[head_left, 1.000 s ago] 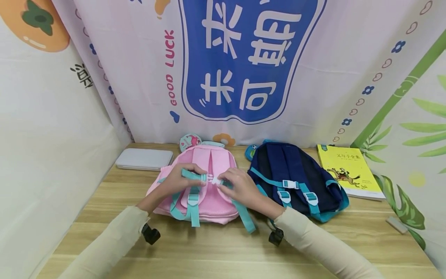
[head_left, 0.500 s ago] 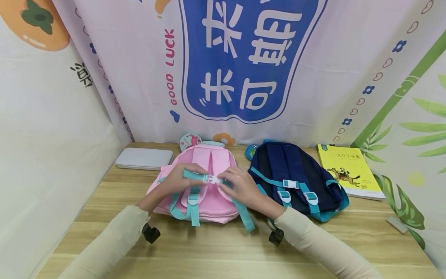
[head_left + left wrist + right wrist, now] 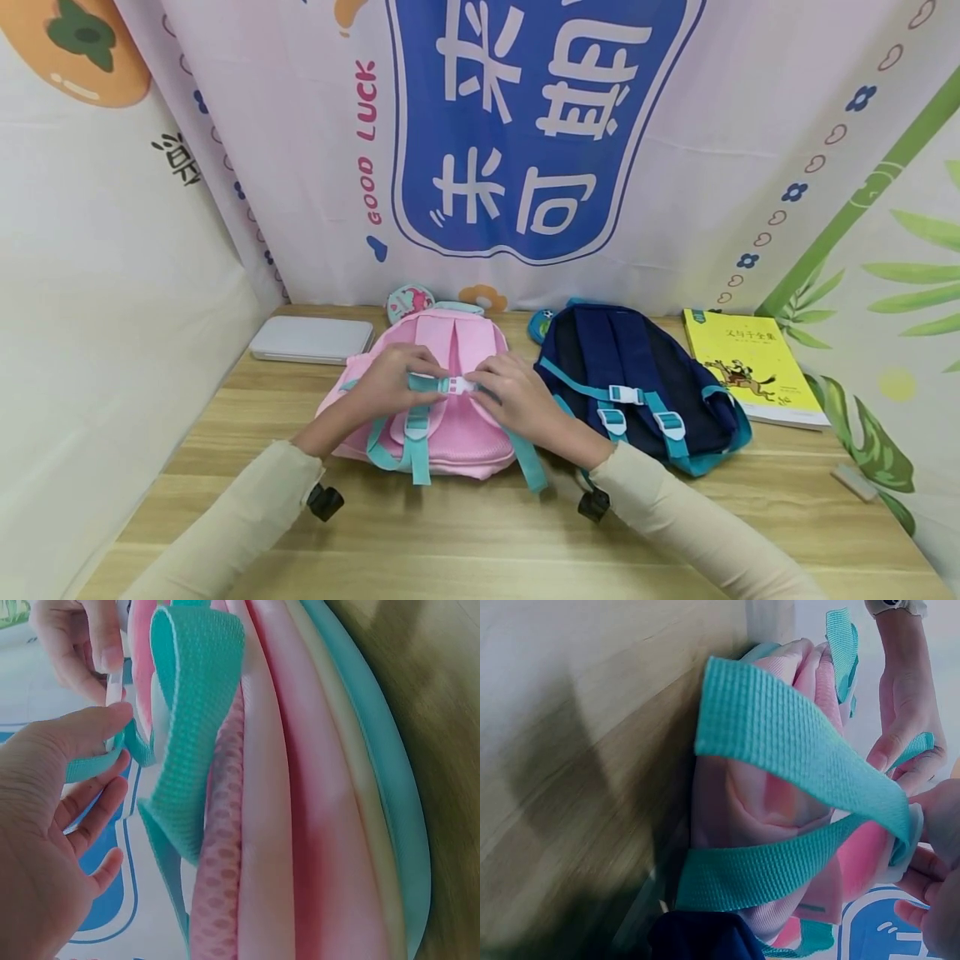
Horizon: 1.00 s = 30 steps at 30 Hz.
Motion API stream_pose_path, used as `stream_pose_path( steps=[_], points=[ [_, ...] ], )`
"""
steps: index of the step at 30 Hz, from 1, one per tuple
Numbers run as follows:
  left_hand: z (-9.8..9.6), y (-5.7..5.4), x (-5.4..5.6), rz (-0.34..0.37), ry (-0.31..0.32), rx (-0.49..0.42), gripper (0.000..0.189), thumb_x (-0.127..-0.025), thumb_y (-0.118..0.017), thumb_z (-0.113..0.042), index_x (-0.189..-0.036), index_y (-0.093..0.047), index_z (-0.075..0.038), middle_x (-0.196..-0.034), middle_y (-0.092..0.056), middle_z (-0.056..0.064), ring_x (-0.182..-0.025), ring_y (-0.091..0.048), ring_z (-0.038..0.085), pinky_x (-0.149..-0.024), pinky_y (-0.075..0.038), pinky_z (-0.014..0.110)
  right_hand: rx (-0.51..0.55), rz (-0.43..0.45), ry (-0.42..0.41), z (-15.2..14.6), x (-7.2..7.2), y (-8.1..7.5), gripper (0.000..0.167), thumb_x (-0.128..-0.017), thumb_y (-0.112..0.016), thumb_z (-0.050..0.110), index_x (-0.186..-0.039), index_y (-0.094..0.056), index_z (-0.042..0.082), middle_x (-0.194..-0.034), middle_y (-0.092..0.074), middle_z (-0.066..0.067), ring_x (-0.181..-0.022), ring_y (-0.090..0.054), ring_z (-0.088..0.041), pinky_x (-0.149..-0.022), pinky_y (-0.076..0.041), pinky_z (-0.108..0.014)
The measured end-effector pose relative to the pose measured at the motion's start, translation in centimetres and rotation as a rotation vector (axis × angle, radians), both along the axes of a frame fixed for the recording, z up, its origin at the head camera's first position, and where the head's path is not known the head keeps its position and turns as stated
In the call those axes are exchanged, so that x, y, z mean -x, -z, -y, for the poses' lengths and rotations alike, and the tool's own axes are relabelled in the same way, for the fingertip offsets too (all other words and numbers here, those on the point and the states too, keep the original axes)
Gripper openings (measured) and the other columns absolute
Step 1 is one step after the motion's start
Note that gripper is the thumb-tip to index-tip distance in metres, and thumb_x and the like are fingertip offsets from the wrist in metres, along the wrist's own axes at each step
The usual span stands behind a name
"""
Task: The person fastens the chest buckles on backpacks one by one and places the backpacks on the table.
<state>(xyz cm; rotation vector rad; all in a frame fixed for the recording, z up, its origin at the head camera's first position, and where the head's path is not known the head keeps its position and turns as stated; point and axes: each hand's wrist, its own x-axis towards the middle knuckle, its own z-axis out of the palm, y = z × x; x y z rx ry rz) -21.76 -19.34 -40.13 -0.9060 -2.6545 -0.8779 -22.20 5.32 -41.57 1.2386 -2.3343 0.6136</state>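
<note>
A pink backpack [image 3: 468, 437] with mint-green straps lies on the table, its shoulder straps facing up. Over its middle, a white side-release buckle [image 3: 457, 385] joins two mint straps, its halves pushed together. My left hand [image 3: 393, 383] pinches the buckle's left end and its strap between thumb and forefinger; the other fingers are loosely spread in the left wrist view. On the opposite side, my right hand [image 3: 517, 396] pinches the buckle's right end. Fingertips partly cover both ends. A loose mint strap [image 3: 196, 697] loops up beside the left hand.
Right of the pink bag lies a navy backpack [image 3: 607, 358] with teal straps, its white buckle [image 3: 626, 396] fastened. A yellow book [image 3: 750, 362] is at the far right, near a small grey block [image 3: 854, 483]. A pale flat case [image 3: 311, 340] sits at the back left.
The two buckle halves, a gap apart one second ago, have come together as both hands pushed inward. The backpacks stay in place.
</note>
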Motion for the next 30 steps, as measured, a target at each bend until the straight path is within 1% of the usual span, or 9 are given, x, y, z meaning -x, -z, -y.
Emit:
stream_pose_path(
  steps=[7, 17, 22, 25, 27, 29, 30],
  points=[
    [-0.38, -0.18, -0.25, -0.010, -0.009, -0.019, 0.026, -0.077, -0.089, -0.015, -0.101, -0.083, -0.009, -0.086, -0.073, -0.003, -0.080, -0.060, 0.010, -0.071, -0.050, 0.027, 0.003, 0.049, -0.006, 0.06, -0.03, 0.00, 0.021, -0.093, -0.075, 0.012, -0.114, -0.077, 0.008, -0.104, -0.071, -0.003, -0.097, -0.062, -0.016, -0.082, -0.055, -0.029],
    [-0.20, 0.41, -0.02, -0.006, 0.010, -0.069, 0.025, -0.077, -0.090, -0.016, -0.100, -0.083, -0.009, -0.083, -0.072, -0.004, -0.078, -0.059, 0.008, -0.070, -0.051, 0.024, 0.039, 0.077, -0.041, -0.05, -0.06, -0.05, 0.021, -0.093, -0.075, 0.008, -0.113, -0.077, 0.006, -0.104, -0.071, -0.004, -0.096, -0.062, -0.017, -0.081, -0.056, -0.027],
    [-0.15, 0.49, 0.04, 0.013, 0.014, -0.095, 0.025, -0.077, -0.090, -0.016, -0.100, -0.083, -0.009, -0.083, -0.072, -0.004, -0.077, -0.060, 0.008, -0.069, -0.052, 0.023, 0.055, 0.080, -0.052, -0.02, -0.01, -0.08, 0.020, -0.092, -0.075, 0.009, -0.112, -0.077, 0.005, -0.105, -0.072, -0.005, -0.098, -0.063, -0.018, -0.083, -0.057, -0.028],
    [-0.12, 0.53, 0.05, 0.027, 0.019, -0.102, 0.025, -0.077, -0.090, -0.016, -0.100, -0.082, -0.009, -0.084, -0.073, -0.004, -0.077, -0.061, 0.009, -0.069, -0.053, 0.023, 0.055, 0.083, -0.055, 0.00, 0.09, -0.04, 0.020, -0.092, -0.075, 0.009, -0.112, -0.077, 0.004, -0.105, -0.073, -0.006, -0.100, -0.065, -0.019, -0.096, -0.056, -0.034],
    [-0.13, 0.61, 0.08, 0.037, 0.025, -0.105, 0.025, -0.078, -0.089, -0.016, -0.101, -0.082, -0.010, -0.085, -0.073, -0.004, -0.078, -0.061, 0.009, -0.070, -0.053, 0.024, 0.055, 0.086, -0.062, -0.01, 0.17, -0.02, 0.020, -0.092, -0.075, 0.008, -0.112, -0.077, 0.004, -0.105, -0.073, -0.006, -0.101, -0.065, -0.019, -0.106, -0.052, -0.038],
    [-0.13, 0.71, 0.12, 0.045, 0.030, -0.111, 0.025, -0.078, -0.089, -0.015, -0.102, -0.082, -0.010, -0.085, -0.073, -0.005, -0.079, -0.061, 0.008, -0.070, -0.052, 0.023, 0.060, 0.088, -0.077, -0.03, 0.27, 0.02, 0.020, -0.091, -0.076, 0.007, -0.111, -0.077, 0.003, -0.105, -0.073, -0.007, -0.102, -0.066, -0.020, -0.113, -0.046, -0.043],
    [-0.16, 0.76, 0.16, 0.043, 0.036, -0.117, 0.025, -0.078, -0.089, -0.015, -0.101, -0.082, -0.010, -0.085, -0.073, -0.005, -0.079, -0.061, 0.008, -0.070, -0.052, 0.023, 0.062, 0.086, -0.084, -0.03, 0.32, 0.03, 0.020, -0.091, -0.076, 0.006, -0.111, -0.077, 0.003, -0.105, -0.073, -0.007, -0.102, -0.066, -0.020, -0.114, -0.045, -0.043]
  ],
)
